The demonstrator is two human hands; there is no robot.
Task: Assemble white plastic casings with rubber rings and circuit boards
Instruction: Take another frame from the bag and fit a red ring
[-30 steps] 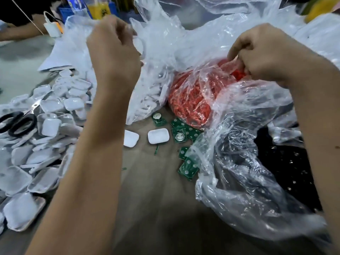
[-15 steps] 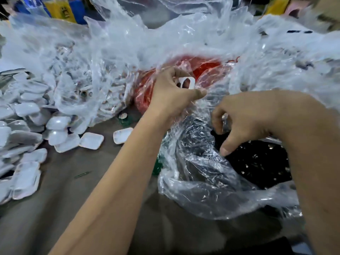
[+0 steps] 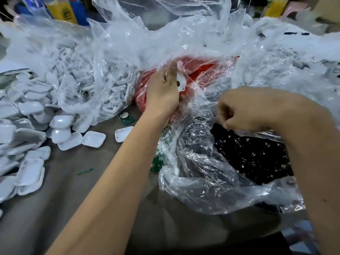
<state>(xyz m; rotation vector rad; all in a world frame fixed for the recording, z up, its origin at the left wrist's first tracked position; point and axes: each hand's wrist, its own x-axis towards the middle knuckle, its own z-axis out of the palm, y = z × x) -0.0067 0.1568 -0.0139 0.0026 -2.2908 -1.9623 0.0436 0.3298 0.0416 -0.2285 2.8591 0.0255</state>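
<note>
My left hand (image 3: 163,89) grips a small white casing part (image 3: 180,82) against the clear bag of red rubber rings (image 3: 200,70) at the table's middle. My right hand (image 3: 244,109) is curled at the mouth of a clear bag of small black parts (image 3: 253,157); what its fingers hold is hidden. White casing halves (image 3: 60,122) lie heaped on the left. Green circuit boards (image 3: 126,117) lie beside the red bag, and another circuit board (image 3: 156,163) peeks from under plastic.
A big clear bag of white frames (image 3: 95,83) spreads across the back left. Loose clear plastic (image 3: 276,61) covers the back right. Two lone casing halves (image 3: 93,138) sit mid-table near a thin green sliver (image 3: 85,171). Coloured containers (image 3: 62,10) stand behind.
The view swung right. My left hand came down with a white part to the red bag. My right hand left the red bag and curled over the black-parts bag.
</note>
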